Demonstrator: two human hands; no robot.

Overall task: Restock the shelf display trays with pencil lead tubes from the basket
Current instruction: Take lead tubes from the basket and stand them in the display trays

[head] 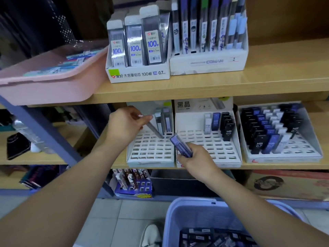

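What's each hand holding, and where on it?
Left hand pinches a grey tube at its top end; right hand grips purple tubes round their lower half.

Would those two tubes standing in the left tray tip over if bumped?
Probably not: the tubes stand slotted into the tray, which likely steadies them. They look like thin plastic, so they are probably stiff and light.

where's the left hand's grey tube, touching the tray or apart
Touching: head view shows the left hand pinching the grey tube, tip sunk into the leftmost tray.
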